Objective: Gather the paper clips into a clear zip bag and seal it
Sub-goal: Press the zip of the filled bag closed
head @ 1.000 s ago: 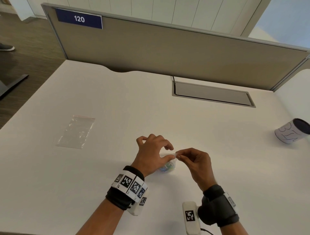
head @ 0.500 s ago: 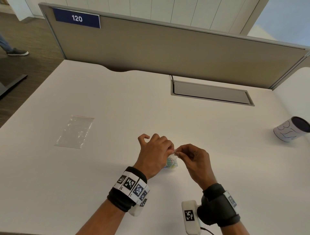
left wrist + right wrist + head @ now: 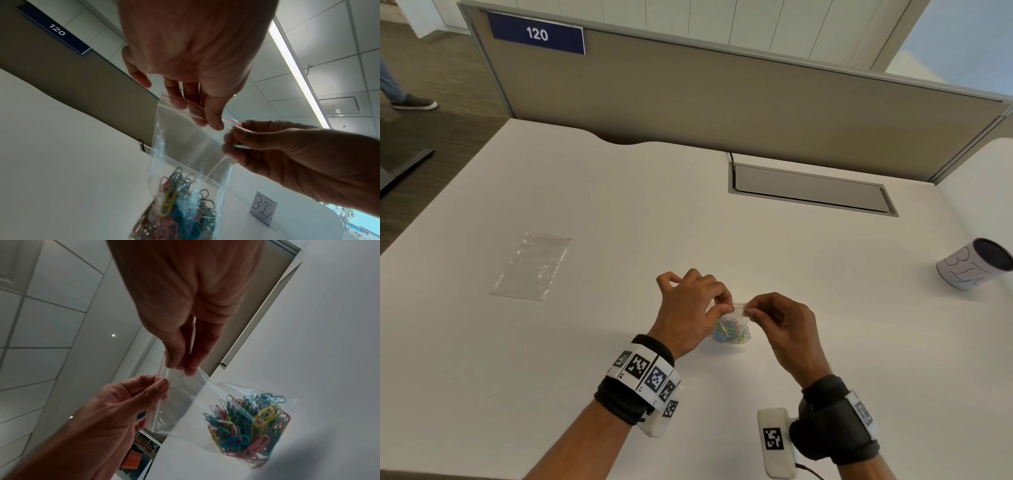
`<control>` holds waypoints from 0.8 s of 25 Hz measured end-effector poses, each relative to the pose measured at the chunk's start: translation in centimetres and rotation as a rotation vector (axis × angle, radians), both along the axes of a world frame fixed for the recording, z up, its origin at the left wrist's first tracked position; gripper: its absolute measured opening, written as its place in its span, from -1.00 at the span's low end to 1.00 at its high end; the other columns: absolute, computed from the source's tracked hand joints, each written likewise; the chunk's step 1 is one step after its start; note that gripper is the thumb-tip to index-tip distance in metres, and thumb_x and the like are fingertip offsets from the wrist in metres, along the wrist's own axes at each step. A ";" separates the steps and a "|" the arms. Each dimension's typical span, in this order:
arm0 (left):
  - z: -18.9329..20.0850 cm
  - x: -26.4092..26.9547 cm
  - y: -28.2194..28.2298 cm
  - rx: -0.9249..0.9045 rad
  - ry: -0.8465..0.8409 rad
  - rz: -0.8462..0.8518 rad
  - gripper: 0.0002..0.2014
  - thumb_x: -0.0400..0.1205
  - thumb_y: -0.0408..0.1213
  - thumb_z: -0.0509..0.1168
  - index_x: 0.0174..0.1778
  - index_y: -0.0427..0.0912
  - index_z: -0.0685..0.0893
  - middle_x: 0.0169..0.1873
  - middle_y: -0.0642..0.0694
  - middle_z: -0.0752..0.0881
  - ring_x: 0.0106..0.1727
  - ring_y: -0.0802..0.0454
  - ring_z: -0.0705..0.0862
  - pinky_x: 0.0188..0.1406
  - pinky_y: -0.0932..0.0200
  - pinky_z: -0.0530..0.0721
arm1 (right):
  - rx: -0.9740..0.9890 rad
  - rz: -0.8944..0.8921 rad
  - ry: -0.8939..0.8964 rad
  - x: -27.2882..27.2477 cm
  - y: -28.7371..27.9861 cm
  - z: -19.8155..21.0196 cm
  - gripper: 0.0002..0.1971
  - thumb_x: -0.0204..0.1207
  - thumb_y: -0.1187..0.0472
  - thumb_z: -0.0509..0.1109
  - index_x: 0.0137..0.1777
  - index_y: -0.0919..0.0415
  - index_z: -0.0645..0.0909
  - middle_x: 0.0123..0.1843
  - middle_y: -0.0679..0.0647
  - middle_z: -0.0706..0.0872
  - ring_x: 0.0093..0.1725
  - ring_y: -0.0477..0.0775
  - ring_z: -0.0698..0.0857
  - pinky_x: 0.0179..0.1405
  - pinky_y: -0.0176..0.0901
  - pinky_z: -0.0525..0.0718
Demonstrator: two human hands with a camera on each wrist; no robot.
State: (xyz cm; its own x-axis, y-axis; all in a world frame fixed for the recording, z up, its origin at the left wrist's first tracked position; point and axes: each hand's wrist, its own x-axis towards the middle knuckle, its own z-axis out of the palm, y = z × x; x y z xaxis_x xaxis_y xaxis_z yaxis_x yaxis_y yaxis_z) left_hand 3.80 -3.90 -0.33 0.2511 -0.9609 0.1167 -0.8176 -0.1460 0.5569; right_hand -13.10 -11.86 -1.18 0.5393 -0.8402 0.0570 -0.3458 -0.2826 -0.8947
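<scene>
Both hands meet over the near middle of the white desk (image 3: 619, 212), holding a clear zip bag (image 3: 185, 146) up by its top edge. The left hand (image 3: 688, 308) pinches the red-lined zip strip between thumb and fingertips, its little finger lifted clear. The right hand (image 3: 780, 318) pinches the same strip at the bag's right corner, thumb against forefinger, the other fingers curled in behind. The two pinches sit just beside each other along the seal.

The bag hangs below the fingers with its bottom at or just above the desk; which, I cannot tell. The paper clips (image 3: 251, 421), a tangle of red, blue, green and yellow, lie heaped in its lower part. The upper part of the bag is flat and see-through. Whether the zip is pressed closed along its whole length cannot be made out.

From the hands, a second, flat zip bag (image 3: 530, 267) lies well apart on the desk at about 10 o'clock. A white cylinder marked "BIN" (image 3: 972, 263) stands near the desk's edge at about 2 o'clock. A grey cable hatch (image 3: 811, 188) is set into the desk at about 1 o'clock, before the partition bearing the sign "120" (image 3: 537, 33).
</scene>
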 end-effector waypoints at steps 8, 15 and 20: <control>-0.1 0.7 0.3 -0.003 0.038 0.024 -0.90 0.59 0.02 0.29 -0.13 0.13 0.64 -0.11 0.26 0.70 0.08 0.25 0.49 0.15 -0.03 0.15 | 0.009 -0.017 -0.007 -0.4 -0.3 0.2 -0.95 0.46 0.35 0.48 -0.15 0.22 0.74 -0.22 -0.02 0.83 -0.16 -0.03 0.81 -0.05 -0.11 0.81; -0.7 1.6 0.7 0.006 0.169 0.091 -0.86 0.53 0.09 0.34 -0.17 0.13 0.67 -0.18 0.30 0.65 0.01 0.30 0.46 0.15 -0.01 0.14 | 0.045 -0.028 -0.053 -0.5 -0.5 0.4 -0.94 0.46 0.40 0.48 -0.16 0.25 0.74 -0.23 0.03 0.84 -0.18 -0.04 0.81 -0.08 -0.25 0.79; -0.7 1.8 0.7 -0.029 0.098 0.134 -0.86 0.51 0.09 0.36 -0.24 0.14 0.67 -0.25 0.32 0.67 -0.01 0.36 0.43 0.06 0.04 0.08 | 0.055 -0.020 -0.045 -0.3 -0.3 0.4 -0.95 0.46 0.39 0.48 -0.15 0.25 0.74 -0.21 0.02 0.83 -0.17 -0.06 0.81 -0.10 -0.32 0.77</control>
